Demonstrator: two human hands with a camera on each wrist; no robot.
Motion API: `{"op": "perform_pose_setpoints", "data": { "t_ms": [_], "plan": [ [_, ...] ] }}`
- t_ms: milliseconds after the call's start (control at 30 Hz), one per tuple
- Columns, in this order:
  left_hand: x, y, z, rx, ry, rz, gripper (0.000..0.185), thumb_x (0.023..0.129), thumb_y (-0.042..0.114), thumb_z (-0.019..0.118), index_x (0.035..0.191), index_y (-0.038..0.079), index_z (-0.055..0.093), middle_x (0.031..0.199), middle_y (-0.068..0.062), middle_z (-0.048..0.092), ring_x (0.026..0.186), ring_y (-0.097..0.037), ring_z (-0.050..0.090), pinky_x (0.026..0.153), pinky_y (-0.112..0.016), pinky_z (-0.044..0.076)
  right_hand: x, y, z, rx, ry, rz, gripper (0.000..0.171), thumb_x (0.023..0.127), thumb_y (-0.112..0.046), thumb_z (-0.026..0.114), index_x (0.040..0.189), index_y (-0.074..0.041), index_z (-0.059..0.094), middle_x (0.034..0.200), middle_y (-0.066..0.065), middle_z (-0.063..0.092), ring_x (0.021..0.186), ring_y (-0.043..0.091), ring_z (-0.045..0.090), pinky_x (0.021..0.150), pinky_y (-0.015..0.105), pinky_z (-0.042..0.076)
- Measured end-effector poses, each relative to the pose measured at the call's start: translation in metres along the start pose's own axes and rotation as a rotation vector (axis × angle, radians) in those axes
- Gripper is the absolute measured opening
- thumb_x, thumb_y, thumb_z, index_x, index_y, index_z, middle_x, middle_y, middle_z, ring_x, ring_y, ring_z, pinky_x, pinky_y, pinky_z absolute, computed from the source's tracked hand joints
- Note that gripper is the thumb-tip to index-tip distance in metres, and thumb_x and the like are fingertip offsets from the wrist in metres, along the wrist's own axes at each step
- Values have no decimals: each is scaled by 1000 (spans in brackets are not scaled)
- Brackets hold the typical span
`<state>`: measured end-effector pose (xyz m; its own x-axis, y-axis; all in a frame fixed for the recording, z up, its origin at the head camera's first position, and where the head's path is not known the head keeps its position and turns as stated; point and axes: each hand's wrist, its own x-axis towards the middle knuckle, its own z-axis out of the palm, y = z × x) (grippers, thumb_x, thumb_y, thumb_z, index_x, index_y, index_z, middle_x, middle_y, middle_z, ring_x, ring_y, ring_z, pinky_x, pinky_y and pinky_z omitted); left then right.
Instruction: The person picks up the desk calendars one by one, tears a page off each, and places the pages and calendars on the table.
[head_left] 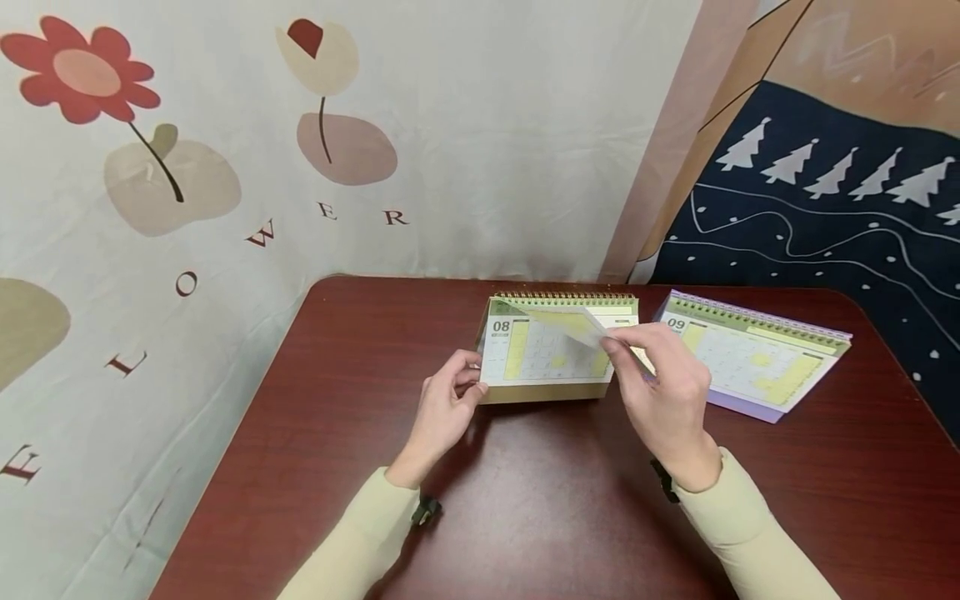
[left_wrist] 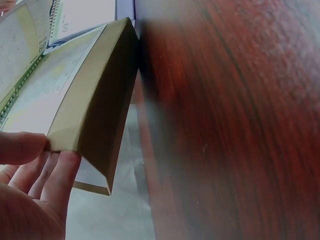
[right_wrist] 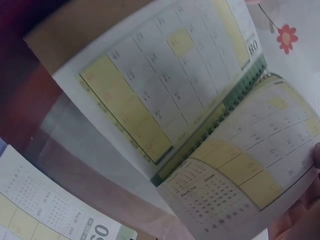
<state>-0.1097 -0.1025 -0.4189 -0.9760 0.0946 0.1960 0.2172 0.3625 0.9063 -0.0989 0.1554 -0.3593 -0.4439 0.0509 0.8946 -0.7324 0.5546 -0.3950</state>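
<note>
A green spiral-bound desk calendar stands on the dark red table, showing page 08. My left hand grips its lower left corner, thumb on the front; in the left wrist view my fingers press the calendar's tan base. My right hand pinches the lifted calendar page by its corner and holds it partway over. In the right wrist view the lifted page hangs from the rings over the 08 page.
A second desk calendar, purple-edged and showing 09, stands to the right of the first; its corner shows in the right wrist view. Behind the table hang a flower-print cloth and a dark tree-print cloth.
</note>
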Motion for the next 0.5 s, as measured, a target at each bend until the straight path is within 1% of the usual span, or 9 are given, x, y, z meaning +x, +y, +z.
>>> {"op": "perform_pose_setpoints", "data": {
  "t_ms": [67, 167, 200, 267, 333, 400, 500],
  "plan": [
    [0, 0, 0, 19, 9, 9, 27, 88, -8, 68, 111, 6, 67, 98, -13, 78, 85, -21, 74, 70, -28, 55, 4, 0, -3, 15, 4, 36, 28, 98, -24, 73, 94, 4, 75, 88, 16, 73, 80, 29, 67, 88, 16, 49],
    [-1, 0, 1, 47, 17, 16, 26, 89, -8, 68, 110, 6, 66, 99, -11, 78, 86, -19, 74, 67, -27, 54, 9, 0, -6, 34, 7, 92, 11, 90, -5, 79, 95, 5, 75, 90, 16, 72, 83, 21, 66, 86, 17, 50],
    [-1, 0, 1, 54, 18, 16, 25, 89, -8, 68, 110, 7, 66, 99, -11, 79, 86, -18, 74, 67, -26, 54, 10, 0, -6, 41, 10, 110, 10, 87, 1, 79, 95, 5, 75, 91, 16, 72, 85, 17, 65, 85, 17, 51],
    [-1, 0, 2, 83, 23, 17, 26, 89, -7, 69, 110, 8, 66, 101, -9, 78, 87, -17, 74, 67, -26, 54, 13, 1, -7, 51, 15, 151, 15, 82, 10, 79, 96, 5, 75, 93, 16, 72, 87, 12, 63, 83, 17, 51],
    [0, 0, 2, 128, 32, 27, 27, 89, -7, 70, 110, 9, 67, 104, -6, 77, 81, -18, 72, 66, -27, 54, 15, 1, -7, 63, 21, 195, 15, 82, 12, 79, 96, 4, 76, 94, 16, 71, 89, 8, 62, 81, 17, 51],
    [0, 0, 1, 162, 40, 37, 28, 88, -7, 71, 110, 9, 67, 105, -5, 74, 78, -19, 70, 65, -28, 53, 17, 2, -7, 70, 20, 241, 13, 85, 9, 78, 96, 4, 76, 95, 15, 71, 90, 7, 61, 79, 17, 51],
    [0, 0, 1, 187, 50, 42, 29, 86, -8, 72, 109, 9, 68, 103, -5, 70, 76, -19, 69, 66, -31, 55, 20, 4, -9, 71, 5, 301, 11, 87, 6, 78, 98, 3, 77, 95, 14, 71, 90, 7, 61, 78, 17, 51]
  ]
}}
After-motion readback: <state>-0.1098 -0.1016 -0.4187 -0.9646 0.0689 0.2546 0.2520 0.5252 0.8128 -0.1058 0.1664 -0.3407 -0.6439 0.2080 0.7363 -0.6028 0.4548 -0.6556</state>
